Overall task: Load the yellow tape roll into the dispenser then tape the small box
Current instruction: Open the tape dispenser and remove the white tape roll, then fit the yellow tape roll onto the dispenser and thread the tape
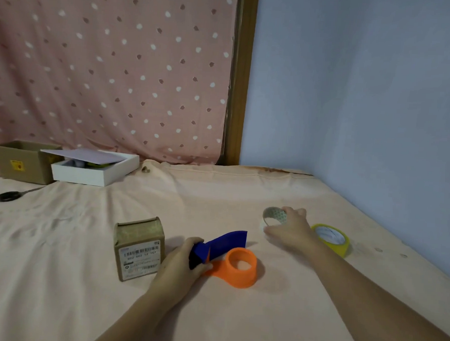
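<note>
The left hand wraps the blue handle of the dispenser, whose orange hub sits empty. The right hand pinches a pale spent roll farther right. The yellow tape roll lies just beyond, untouched. Loading appears not yet done, and the small box, left of the dispenser, awaits taping.

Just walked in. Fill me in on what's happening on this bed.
A person is working with both hands. The left hand grips the blue handle of the orange tape dispenser, whose spool is empty. The right hand holds a clear tape roll on the sheet, beside the yellow tape roll, which lies untouched. The small box stands left of the dispenser, not yet taped.
</note>
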Demonstrator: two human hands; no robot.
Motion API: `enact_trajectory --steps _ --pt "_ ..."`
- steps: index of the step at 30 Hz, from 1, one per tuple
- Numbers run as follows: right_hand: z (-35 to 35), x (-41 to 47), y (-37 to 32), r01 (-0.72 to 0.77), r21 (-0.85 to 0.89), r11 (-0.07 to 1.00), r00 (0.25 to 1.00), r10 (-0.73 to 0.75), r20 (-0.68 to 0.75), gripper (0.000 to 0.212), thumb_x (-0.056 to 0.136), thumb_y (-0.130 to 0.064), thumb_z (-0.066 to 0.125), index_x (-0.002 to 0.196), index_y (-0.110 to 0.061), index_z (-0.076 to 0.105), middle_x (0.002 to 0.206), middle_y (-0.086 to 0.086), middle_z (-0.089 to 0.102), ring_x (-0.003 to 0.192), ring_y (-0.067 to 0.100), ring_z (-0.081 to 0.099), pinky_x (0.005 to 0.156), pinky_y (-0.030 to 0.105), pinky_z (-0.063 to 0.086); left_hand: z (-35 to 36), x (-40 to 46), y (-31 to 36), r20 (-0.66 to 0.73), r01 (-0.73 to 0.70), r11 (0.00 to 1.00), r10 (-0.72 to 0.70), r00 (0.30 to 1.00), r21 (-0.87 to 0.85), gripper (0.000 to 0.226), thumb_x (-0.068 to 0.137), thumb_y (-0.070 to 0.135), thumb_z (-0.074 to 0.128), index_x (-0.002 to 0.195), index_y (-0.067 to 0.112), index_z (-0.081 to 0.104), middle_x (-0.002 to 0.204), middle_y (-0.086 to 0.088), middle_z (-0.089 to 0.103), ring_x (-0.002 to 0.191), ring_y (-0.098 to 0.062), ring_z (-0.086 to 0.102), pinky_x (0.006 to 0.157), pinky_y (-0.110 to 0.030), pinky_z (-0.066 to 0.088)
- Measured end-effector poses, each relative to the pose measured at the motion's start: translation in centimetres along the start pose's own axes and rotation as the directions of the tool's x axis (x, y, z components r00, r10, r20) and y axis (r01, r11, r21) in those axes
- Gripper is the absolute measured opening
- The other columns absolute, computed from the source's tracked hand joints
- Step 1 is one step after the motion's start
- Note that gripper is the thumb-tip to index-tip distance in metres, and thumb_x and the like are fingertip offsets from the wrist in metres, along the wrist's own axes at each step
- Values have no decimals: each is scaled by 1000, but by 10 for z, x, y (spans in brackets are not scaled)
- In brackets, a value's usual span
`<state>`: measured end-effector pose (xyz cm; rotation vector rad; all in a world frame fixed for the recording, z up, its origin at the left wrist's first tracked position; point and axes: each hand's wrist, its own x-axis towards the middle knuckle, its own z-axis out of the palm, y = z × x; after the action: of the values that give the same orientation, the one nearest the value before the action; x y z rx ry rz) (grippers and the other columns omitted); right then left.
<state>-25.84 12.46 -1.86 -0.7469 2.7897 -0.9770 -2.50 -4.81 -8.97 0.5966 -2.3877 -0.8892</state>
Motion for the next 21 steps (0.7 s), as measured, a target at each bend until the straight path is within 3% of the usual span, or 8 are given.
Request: enact_trajectory --steps 2,5,7,10,14,17,21 --pt "11 5 4 -5 -139 990 1000 7 15 77 84 -33 75 149 -7 42 141 14 36 118 38 60 95 37 51 0 0 -2 -1 6 1000 -6 1000 11 55 82 42 76 130 32 51 111 13 67 103 -9 63 89 -28 50" --pt "27 10 4 6 -129 992 1000 -9 -22 76 86 -36 73 149 -8 40 143 17 47 120 40 60 90 37 50 -1 1 -3 2 -2 1000 2 1000 20 55 83 43 76 130 32 50 111 13 66 102 -8 62 88 -27 49" --pt "34 13 2 15 -122 992 999 -19 -30 79 89 -37 73 152 -8 37 147 19 49 127 40 56 100 43 51 -1 2 -4 2 -17 1000 17 1000 19 54 83 42 76 129 31 51 109 14 65 100 -7 61 87 -25 49" --pt "25 14 2 81 -163 983 997 -77 31 101 87 -43 80 163 -12 22 163 16 37 146 35 41 114 45 42 -2 2 -4 -2 -3 1000 3 1000 9 58 84 43 76 132 35 45 107 11 66 98 -8 62 84 -25 48" --pt "-20 19 27 122 -233 965 973 -163 -165 99 84 -61 76 160 -16 32 162 13 40 149 33 35 116 45 37 -1 -1 -1 -18 -82 993 83 996 81 45 86 38 75 119 32 45 110 8 60 88 -7 60 72 -20 45" --pt "-49 16 66 -35 -239 970 980 -14 -199 117 71 -73 79 161 -18 30 163 14 36 150 36 31 117 48 36 2 -1 -1 -22 -156 965 164 986 209 33 88 31 73 114 26 53 133 6 44 83 -10 56 64 -16 40" --pt "-58 9 109 -195 -200 960 980 183 -78 141 53 -69 91 165 -26 17 166 14 26 152 38 26 118 51 35 6 -1 0 -24 -155 952 167 986 264 34 91 29 69 121 30 54 142 6 38 86 -17 64 64 -28 48"
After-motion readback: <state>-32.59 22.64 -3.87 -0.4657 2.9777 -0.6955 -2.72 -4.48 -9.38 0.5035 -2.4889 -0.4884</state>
